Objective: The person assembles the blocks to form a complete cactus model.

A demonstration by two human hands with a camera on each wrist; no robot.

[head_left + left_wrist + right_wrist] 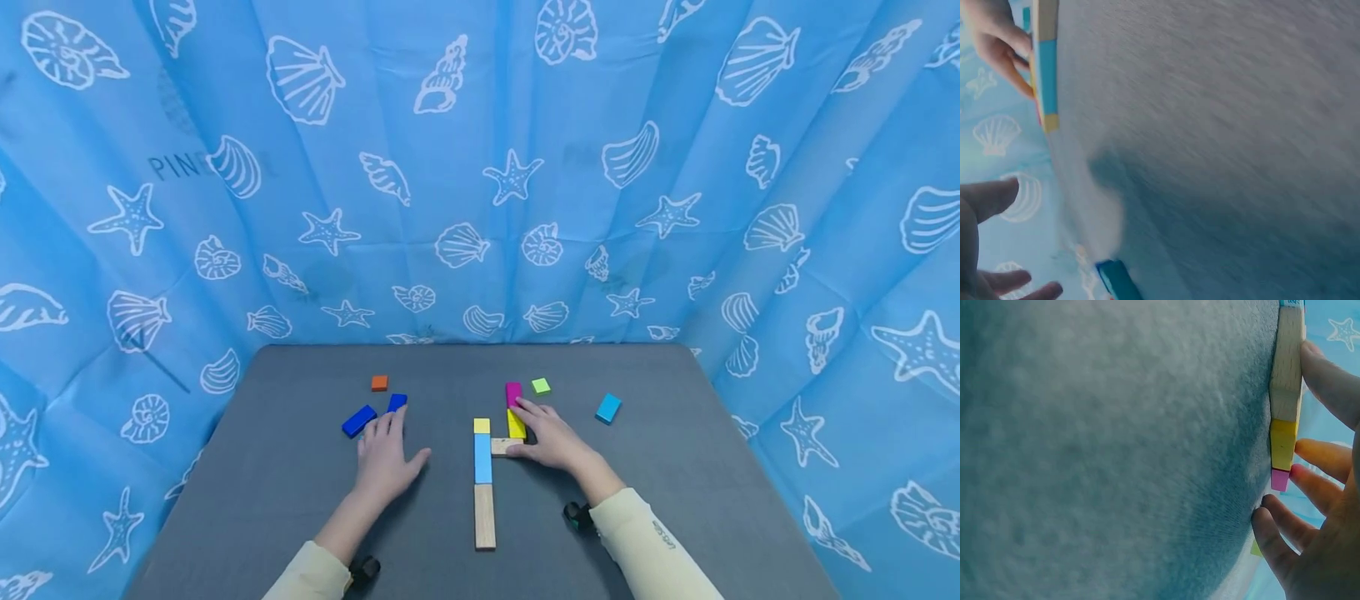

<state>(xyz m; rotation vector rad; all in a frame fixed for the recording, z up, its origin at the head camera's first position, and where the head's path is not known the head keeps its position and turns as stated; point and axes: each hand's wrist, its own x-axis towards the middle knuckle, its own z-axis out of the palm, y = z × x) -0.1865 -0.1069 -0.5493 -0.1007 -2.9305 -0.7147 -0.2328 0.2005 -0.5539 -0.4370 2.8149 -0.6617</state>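
Observation:
My left hand (384,467) is spread over the table's left side, fingertips by two dark blue blocks (359,421); its fingers partly hide what lies beneath. In the left wrist view, the left hand (985,244) holds nothing, and a blue block (1119,281) lies beyond it. With extended fingers, my right hand (553,442) touches a yellow block (516,424) and, at the thumb, a plain wooden block (501,447). A magenta block (513,393) continues the line behind the yellow one. The wooden block abuts a light blue block (482,458), between a small pale yellow block (482,426) and a long wooden block (484,517).
An orange block (380,383) lies at the back left. Towards the back right are a lime green block (541,386) and a bright blue block (608,408). Behind the grey table (645,367) hangs a blue shell-print curtain (480,200).

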